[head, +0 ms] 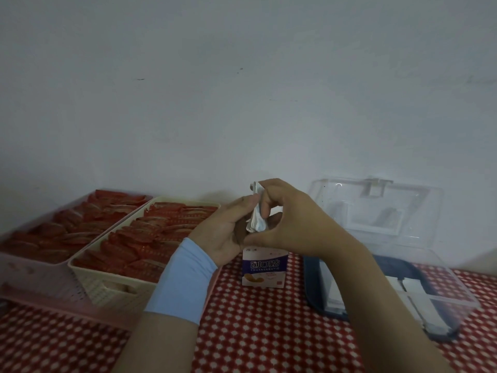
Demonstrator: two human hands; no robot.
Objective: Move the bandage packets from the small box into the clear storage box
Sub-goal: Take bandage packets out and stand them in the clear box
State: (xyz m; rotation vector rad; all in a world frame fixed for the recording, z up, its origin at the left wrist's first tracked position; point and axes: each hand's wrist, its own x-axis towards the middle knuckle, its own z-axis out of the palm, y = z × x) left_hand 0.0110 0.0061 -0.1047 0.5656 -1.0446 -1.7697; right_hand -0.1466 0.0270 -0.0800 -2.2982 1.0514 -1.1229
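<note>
Both hands (285, 222) pinch crinkled paper packets (256, 211) (white, fanned).

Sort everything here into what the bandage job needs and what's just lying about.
Job: bandage packets, held by left hand and right hand; small box; clear storage box.
Lying about: cream basket and pink basket of red packets; checked tablecloth.

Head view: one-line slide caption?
Left hand and right hand hold bandage packets above the small box; the open clear storage box stands to its right.
</note>
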